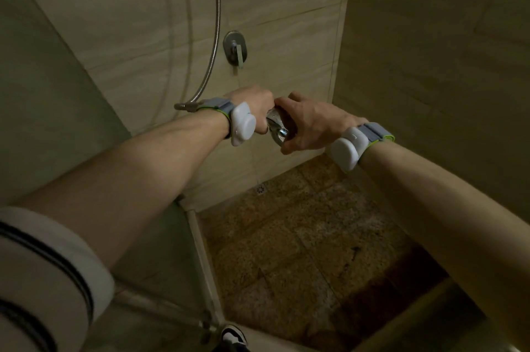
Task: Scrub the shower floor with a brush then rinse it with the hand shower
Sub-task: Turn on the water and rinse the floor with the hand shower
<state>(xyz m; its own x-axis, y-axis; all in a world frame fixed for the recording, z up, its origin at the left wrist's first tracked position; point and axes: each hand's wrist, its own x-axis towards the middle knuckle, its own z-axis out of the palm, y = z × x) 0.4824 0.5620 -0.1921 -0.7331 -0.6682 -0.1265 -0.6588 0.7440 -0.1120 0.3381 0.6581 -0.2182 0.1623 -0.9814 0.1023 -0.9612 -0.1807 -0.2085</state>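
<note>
1. Hands met over the hand shower [277, 127], held out above the shower floor [301, 239]: the left hand [253, 106] had its fingers curled round the handle end, and the right hand [308, 125] wrapped the chrome head from the other side.
2. Hose [213, 44] hung from above down the tiled wall and curved to a coupling behind the left wrist. A sharp pull or twist could have strained that joint or kinked the hose.
3. Mixer lever [237, 50] sat on the wall just above the hands. Which way the spray face pointed could not be told; had water come on, it might have hit the person or sprayed past the glass edge.
4. Floor looked dark and possibly wet, so a shoe [233, 337] at the threshold risked slipping.
5. No brush was in view.
</note>
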